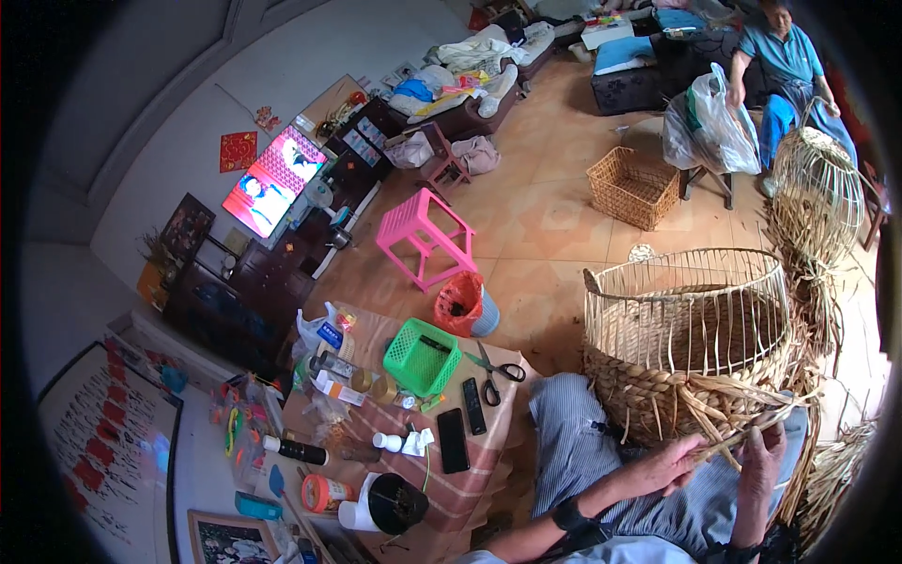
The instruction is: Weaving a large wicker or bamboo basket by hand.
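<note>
Large woven basket (639, 381), near right, against seated person's striped trousers (573, 442); lower wall thickly braided, upper ribs (608, 312) bare; likely light for its bulk, springy; best held by braided wall, since thin ribs could bend

Loose fibre heap (838, 475), near right, beyond right hand; probably light, brittle at tips

Left hand (678, 462) closed, fingers pinching strand; right hand (763, 456) curled around same bunch

Fibre strand (725, 444) between hands, by basket's near side; probably dry, pliant, little slip, may split if creased; pinch close to weave
</note>
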`<action>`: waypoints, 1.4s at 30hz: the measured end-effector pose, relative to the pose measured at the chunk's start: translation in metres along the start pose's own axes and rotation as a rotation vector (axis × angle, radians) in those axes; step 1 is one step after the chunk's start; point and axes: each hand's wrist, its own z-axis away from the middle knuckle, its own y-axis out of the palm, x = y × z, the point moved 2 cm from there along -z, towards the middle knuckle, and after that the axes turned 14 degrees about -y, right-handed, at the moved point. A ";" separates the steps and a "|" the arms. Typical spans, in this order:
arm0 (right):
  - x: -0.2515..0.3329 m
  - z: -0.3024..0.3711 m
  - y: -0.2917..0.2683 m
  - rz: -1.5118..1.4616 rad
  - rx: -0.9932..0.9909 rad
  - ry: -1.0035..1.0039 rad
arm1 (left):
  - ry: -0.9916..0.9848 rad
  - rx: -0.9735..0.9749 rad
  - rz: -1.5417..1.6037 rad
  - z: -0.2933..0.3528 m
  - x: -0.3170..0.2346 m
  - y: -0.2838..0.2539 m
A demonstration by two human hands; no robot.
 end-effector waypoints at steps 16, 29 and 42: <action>-0.003 0.015 0.038 -0.049 -0.034 0.003 | 0.343 -0.574 0.023 0.018 -0.010 -0.012; -0.016 0.017 0.076 -0.207 -0.015 0.395 | 0.423 -0.612 0.194 0.042 -0.028 -0.036; -0.016 0.024 0.075 -0.264 -0.025 0.383 | 0.385 -0.622 0.144 0.037 -0.025 -0.023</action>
